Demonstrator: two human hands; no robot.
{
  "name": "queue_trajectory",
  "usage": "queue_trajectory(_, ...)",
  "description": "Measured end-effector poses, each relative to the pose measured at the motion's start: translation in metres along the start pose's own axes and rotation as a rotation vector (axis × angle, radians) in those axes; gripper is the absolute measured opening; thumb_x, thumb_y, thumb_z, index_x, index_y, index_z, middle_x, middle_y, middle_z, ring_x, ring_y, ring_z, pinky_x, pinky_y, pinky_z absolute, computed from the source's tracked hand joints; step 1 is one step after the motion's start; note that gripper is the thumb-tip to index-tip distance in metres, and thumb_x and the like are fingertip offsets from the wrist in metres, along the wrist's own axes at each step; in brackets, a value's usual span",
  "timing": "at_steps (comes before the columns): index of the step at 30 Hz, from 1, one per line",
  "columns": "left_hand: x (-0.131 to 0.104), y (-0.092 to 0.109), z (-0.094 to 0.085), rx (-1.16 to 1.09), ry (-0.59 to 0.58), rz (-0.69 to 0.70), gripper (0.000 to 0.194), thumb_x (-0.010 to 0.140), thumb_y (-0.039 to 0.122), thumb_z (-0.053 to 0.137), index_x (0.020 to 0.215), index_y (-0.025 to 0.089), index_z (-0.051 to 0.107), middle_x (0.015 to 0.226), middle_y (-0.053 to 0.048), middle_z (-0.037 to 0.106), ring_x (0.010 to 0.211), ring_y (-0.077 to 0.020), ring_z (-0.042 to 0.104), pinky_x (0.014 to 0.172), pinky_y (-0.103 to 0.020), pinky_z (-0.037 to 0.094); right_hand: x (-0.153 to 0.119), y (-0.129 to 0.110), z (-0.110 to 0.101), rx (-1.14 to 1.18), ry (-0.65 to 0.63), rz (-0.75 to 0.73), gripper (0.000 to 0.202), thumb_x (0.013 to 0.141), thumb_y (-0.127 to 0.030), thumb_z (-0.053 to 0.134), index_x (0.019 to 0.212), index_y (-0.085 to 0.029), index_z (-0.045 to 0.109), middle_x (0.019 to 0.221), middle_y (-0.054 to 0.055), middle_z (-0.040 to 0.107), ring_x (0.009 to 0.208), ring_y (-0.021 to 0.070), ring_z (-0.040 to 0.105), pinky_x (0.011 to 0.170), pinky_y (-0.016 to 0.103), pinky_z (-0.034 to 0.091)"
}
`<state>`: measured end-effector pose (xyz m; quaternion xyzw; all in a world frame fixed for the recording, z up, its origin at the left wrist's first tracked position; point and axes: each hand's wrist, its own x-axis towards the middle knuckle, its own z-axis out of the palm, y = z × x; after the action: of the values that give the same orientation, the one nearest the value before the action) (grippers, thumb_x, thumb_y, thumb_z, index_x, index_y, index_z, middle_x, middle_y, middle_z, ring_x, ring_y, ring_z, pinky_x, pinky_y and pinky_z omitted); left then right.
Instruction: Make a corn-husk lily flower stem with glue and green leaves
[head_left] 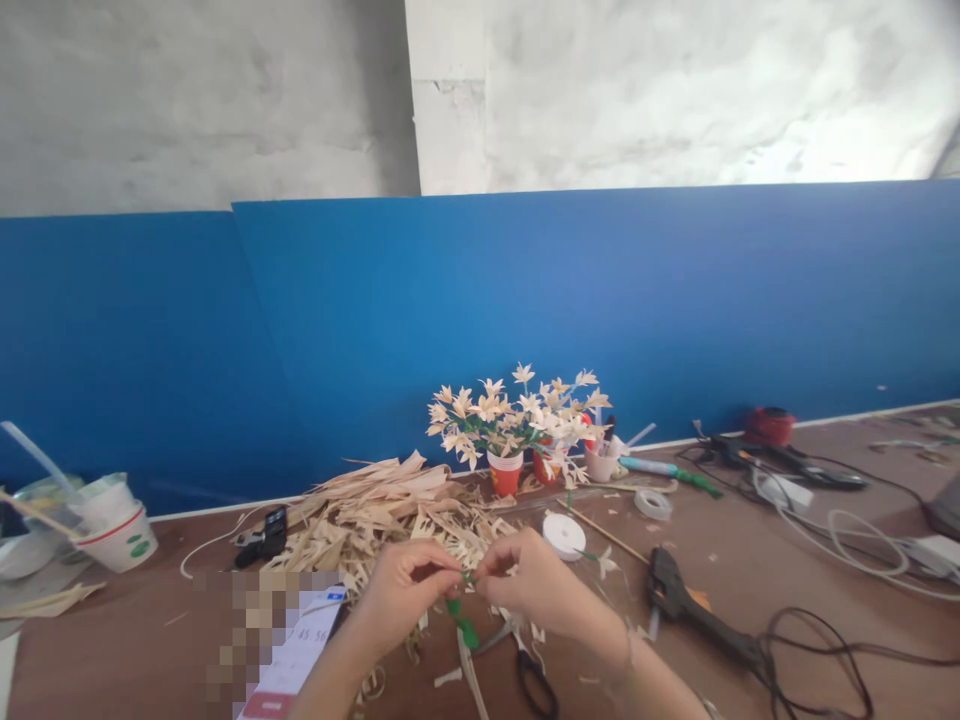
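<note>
My left hand and my right hand meet low in the middle of the view, fingertips pinched close together. Between them is a thin strip of green tape, whose loose end hangs below my left fingers. A pale strip runs downward beneath it. Black-handled scissors lie on the table just below my right hand. A white roll of tape rests beyond that hand, with a single pale flower beside it. My hands partly hide a heap of dry husk strips.
Pale husk flowers stand in red cups by the blue partition. A glue gun and tangled cables lie on the right. A phone sits left of my hands; white paper cups stand far left.
</note>
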<state>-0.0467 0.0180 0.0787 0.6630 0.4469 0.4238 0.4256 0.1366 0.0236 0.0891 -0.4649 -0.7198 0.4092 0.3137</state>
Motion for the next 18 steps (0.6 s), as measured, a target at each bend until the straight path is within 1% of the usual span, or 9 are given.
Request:
queue_trajectory(2,-0.002,0.004,0.003,-0.025,-0.043,-0.013,0.006,0.067,0.019,0.064,0.064,0.015,0.068,0.061,-0.003,0.065,0.056,-0.0159,0.062,0.056,-0.024,0.048,0.001,0.002,-0.007,0.196,-0.197,0.109,0.01,0.062,-0.018,0.058,0.063,-0.015,0.068,0.058,0.001,0.066,0.055,0.0127,0.057,0.057,0.023,0.044)
queue_trajectory(3,-0.002,0.006,0.005,-0.035,-0.059,-0.026,0.007,0.068,0.019,0.063,0.064,0.015,0.067,0.059,-0.002,0.064,0.056,-0.0157,0.061,0.056,-0.024,0.047,0.001,0.002,-0.01,0.236,-0.258,0.136,0.01,0.062,-0.018,0.058,0.063,-0.014,0.068,0.058,0.001,0.066,0.055,0.0129,0.058,0.055,0.022,0.043)
queue_trajectory(5,-0.003,0.007,0.009,-0.043,-0.057,-0.066,0.008,0.068,0.02,0.063,0.063,0.015,0.065,0.055,-0.001,0.063,0.053,-0.0151,0.06,0.055,-0.024,0.046,0.0,0.0,-0.011,0.155,-0.243,0.118,0.011,0.062,-0.017,0.057,0.064,-0.016,0.068,0.06,0.001,0.067,0.057,0.0139,0.059,0.057,0.023,0.043)
queue_trajectory(6,-0.002,0.007,0.01,-0.046,-0.047,-0.088,0.009,0.069,0.021,0.062,0.062,0.015,0.064,0.053,-0.001,0.062,0.052,-0.0148,0.059,0.054,-0.023,0.045,-0.002,-0.002,-0.01,0.053,-0.174,0.072,0.011,0.061,-0.015,0.057,0.065,-0.017,0.068,0.062,0.0,0.067,0.06,0.0144,0.059,0.062,0.025,0.044)
queue_trajectory(8,-0.001,0.005,0.013,-0.065,-0.02,-0.128,0.01,0.069,0.023,0.062,0.063,0.015,0.062,0.05,0.0,0.061,0.05,-0.0146,0.058,0.052,-0.023,0.045,-0.005,-0.004,-0.006,-0.183,0.029,-0.068,0.012,0.061,-0.013,0.058,0.067,-0.02,0.067,0.066,-0.001,0.067,0.065,0.0148,0.059,0.08,0.033,0.041)
queue_trajectory(10,0.001,0.005,0.013,-0.099,0.01,-0.16,0.012,0.068,0.025,0.063,0.062,0.015,0.062,0.049,0.0,0.061,0.049,-0.0147,0.058,0.051,-0.023,0.044,-0.008,-0.005,0.001,-0.372,0.218,-0.211,0.01,0.062,-0.012,0.06,0.064,-0.022,0.063,0.064,-0.004,0.065,0.069,0.0142,0.057,0.097,0.042,0.027)
queue_trajectory(12,0.003,0.005,0.012,-0.144,0.037,-0.196,0.014,0.066,0.027,0.065,0.063,0.014,0.062,0.05,0.0,0.062,0.049,-0.015,0.059,0.049,-0.023,0.045,-0.009,-0.004,0.007,-0.494,0.328,-0.323,0.012,0.066,-0.011,0.059,0.06,-0.022,0.06,0.06,-0.005,0.062,0.067,0.0132,0.055,0.102,0.045,0.017)
queue_trajectory(15,0.004,0.006,0.011,-0.246,0.053,-0.284,0.018,0.061,0.029,0.07,0.067,0.012,0.064,0.054,-0.002,0.064,0.051,-0.0149,0.06,0.05,-0.023,0.045,-0.007,-0.001,0.012,-0.608,0.431,-0.462,0.014,0.071,-0.011,0.056,0.062,-0.021,0.056,0.058,-0.004,0.058,0.066,0.0128,0.053,0.103,0.045,0.015)
queue_trajectory(18,0.003,0.005,0.013,-0.39,0.041,-0.377,0.023,0.057,0.031,0.075,0.065,0.011,0.064,0.057,-0.002,0.065,0.05,-0.0111,0.059,0.048,-0.019,0.042,-0.005,0.001,0.016,-0.676,0.547,-0.553,0.016,0.075,-0.013,0.053,0.062,-0.02,0.054,0.058,-0.003,0.057,0.065,0.0132,0.051,0.103,0.047,0.014)
